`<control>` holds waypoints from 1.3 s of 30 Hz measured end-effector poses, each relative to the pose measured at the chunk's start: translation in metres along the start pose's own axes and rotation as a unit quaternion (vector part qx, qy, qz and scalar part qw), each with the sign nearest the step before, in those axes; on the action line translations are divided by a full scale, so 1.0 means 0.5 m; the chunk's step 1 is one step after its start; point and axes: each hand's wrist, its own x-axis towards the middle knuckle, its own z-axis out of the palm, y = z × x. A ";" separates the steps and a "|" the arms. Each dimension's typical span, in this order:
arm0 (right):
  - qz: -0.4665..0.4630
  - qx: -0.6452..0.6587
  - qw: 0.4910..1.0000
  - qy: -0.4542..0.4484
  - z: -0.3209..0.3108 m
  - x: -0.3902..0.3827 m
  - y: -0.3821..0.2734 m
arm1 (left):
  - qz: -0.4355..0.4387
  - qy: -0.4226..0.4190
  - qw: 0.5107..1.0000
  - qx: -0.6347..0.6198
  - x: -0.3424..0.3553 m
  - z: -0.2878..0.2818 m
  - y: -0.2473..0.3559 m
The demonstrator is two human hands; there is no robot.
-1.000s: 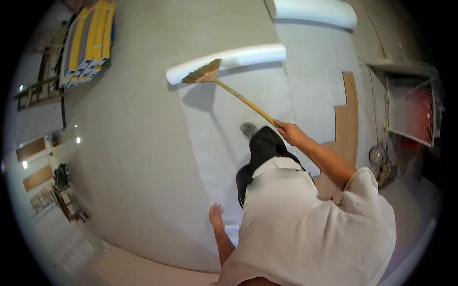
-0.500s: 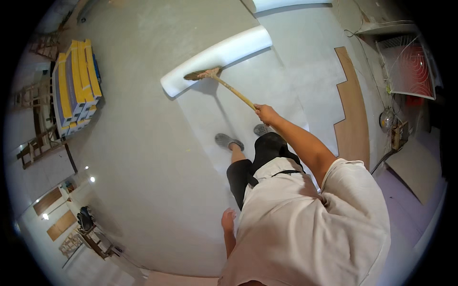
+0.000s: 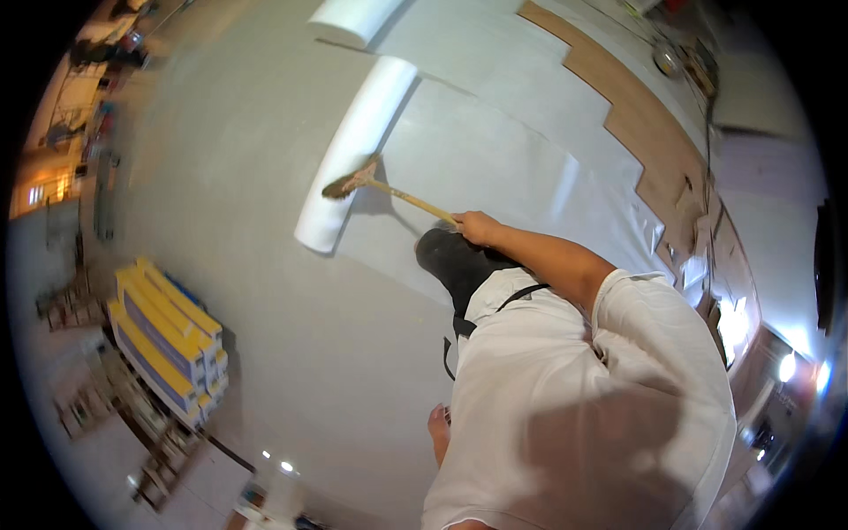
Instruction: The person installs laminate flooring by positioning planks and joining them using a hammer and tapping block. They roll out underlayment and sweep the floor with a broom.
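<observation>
My right hand [image 3: 473, 228] is closed on the yellow handle [image 3: 415, 203] of a broom. The brushy broom head [image 3: 344, 184] rests against a long white roll of sheeting [image 3: 375, 110], near its lower half. A pale unrolled sheet [image 3: 495, 150] stretches rightward from the roll, below another white roll [image 3: 349, 19]. My left hand [image 3: 439, 422] hangs low beside my white shirt, partly hidden by it, its fingers loosely open. My dark-clad leg [image 3: 450, 261] shows just below the handle.
Wood-look planks [image 3: 601, 84] run in stepped rows along the right. Long yellow-and-grey boxes [image 3: 163, 327] are stacked at lower left, beside wooden frames [image 3: 75, 305]. Grey floor [image 3: 212, 150] spreads left of the roll. A round lamp-like object [image 3: 665, 60] sits upper right, among cables.
The view has rotated: the stacked boxes sit lower and the roll appears steeper. The broom stays at the roll, now farther down in view. My right hand still grips the handle.
</observation>
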 end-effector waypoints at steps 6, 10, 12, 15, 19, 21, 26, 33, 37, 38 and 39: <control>0.048 0.054 0.997 -0.005 0.065 -0.042 -0.064 | 0.096 0.008 0.981 0.171 0.140 -0.252 0.373; 0.010 0.037 0.996 0.085 0.184 -0.047 -0.036 | 0.034 0.041 0.998 0.013 0.199 -0.299 0.541; 0.046 0.069 0.994 0.074 0.206 -0.039 -0.070 | 0.086 -0.019 0.995 0.048 0.205 -0.327 0.602; 0.094 0.086 0.990 0.061 0.257 0.002 -0.138 | 0.103 -0.045 0.983 0.148 0.244 -0.352 0.662; 0.095 0.093 0.987 0.089 0.377 0.034 -0.151 | 0.078 -0.146 0.966 0.200 0.410 -0.494 0.572; 0.104 0.071 0.988 0.085 0.410 0.079 -0.195 | 0.101 -0.184 0.952 0.224 0.432 -0.529 0.628; 0.119 0.046 0.982 0.139 0.518 0.127 -0.227 | 0.116 -0.117 0.939 0.302 0.443 -0.582 0.842; 0.110 0.125 0.970 0.176 0.541 0.173 -0.304 | 0.163 -0.091 0.938 0.293 0.541 -0.750 1.040; 0.089 0.085 0.982 0.141 0.538 0.229 -0.287 | 0.188 -0.113 0.925 0.309 0.581 -0.721 1.084; 0.056 0.035 0.985 0.158 0.552 0.259 -0.256 | 0.188 -0.129 0.921 0.315 0.591 -0.694 1.088; 0.099 0.108 0.982 0.123 0.521 0.262 -0.307 | 0.184 -0.136 0.920 0.318 0.592 -0.691 1.064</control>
